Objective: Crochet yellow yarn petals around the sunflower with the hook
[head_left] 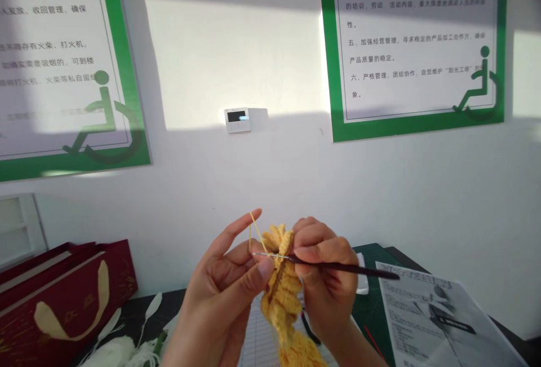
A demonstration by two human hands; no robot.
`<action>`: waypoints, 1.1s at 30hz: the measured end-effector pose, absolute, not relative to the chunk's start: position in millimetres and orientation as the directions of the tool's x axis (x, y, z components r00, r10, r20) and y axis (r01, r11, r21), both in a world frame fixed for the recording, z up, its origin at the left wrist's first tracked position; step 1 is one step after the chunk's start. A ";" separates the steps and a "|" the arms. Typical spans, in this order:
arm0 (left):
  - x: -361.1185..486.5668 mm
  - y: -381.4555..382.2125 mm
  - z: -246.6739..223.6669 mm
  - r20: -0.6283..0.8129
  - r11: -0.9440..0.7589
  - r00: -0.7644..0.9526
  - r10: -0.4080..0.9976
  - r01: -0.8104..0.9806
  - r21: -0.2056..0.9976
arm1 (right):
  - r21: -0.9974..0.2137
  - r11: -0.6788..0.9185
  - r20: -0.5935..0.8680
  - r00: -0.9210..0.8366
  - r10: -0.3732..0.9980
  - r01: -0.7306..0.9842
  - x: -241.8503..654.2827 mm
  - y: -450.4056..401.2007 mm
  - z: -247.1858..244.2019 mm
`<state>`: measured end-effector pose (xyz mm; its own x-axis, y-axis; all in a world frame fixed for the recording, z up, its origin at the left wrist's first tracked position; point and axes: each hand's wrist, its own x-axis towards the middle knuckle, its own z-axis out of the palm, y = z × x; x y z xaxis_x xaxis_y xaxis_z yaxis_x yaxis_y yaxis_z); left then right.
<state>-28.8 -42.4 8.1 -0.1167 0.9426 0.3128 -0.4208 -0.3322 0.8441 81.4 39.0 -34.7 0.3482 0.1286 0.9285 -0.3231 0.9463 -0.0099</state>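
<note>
A yellow ruffled crochet piece hangs between my hands, with loose yellow strands at its lower end. My left hand pinches its left edge between thumb and fingers. From the raised left index finger a strand of yellow yarn runs down to the work. My right hand is closed around a crochet hook with a dark handle and a thin metal shaft. The hook lies nearly level, its tip at the yarn beside the left fingers. Whether the right fingers also touch the crochet piece, I cannot tell.
Dark red gift bags with a cream ribbon handle stand at the left, near white yarn. On the right a printed sheet lies partly over a green mat. Lined paper is below my hands. A wall rises behind.
</note>
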 end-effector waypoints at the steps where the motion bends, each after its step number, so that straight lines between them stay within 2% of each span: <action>1: -29.5 -43.4 8.0 0.314 -0.327 -0.102 0.944 -0.428 0.843 | -0.057 0.909 0.915 0.342 0.212 -0.412 81.5 37.0 -33.9; 4: -31.2 -47.1 7.6 0.315 -0.319 -0.085 0.945 -0.441 0.839 | -0.173 0.783 0.885 0.254 0.389 -0.598 86.1 31.0 -32.8; 13: -37.9 -43.4 6.4 0.314 -0.316 -0.077 0.946 -0.434 0.844 | -0.318 0.556 0.845 0.037 0.534 -0.768 93.5 27.8 -27.5; 20: -32.2 -44.8 6.4 0.412 -0.435 -0.139 0.901 -0.286 0.854 | -0.444 0.353 0.737 -0.112 0.666 -0.823 87.6 25.0 -21.1; 25: -32.5 -45.5 7.4 0.398 -0.430 -0.165 0.902 -0.264 0.863 | -0.460 0.416 0.774 -0.125 0.620 -0.784 88.4 27.8 -24.1; 30: -33.7 -45.8 3.9 0.458 -0.480 -0.146 0.877 -0.214 0.851 | -0.421 0.586 0.852 -0.079 0.518 -0.692 97.1 32.2 -23.4; 33: -34.7 -45.4 2.0 0.482 -0.498 -0.126 0.867 -0.205 0.842 | -0.346 0.735 0.911 -0.023 0.411 -0.584 100.0 33.4 -23.8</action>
<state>-34.7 -45.4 2.0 -0.1262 0.8669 0.4822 -0.2047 -0.4984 0.8424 100.0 33.4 -23.8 -0.0233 0.4110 0.9113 -0.5836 0.7345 -0.3462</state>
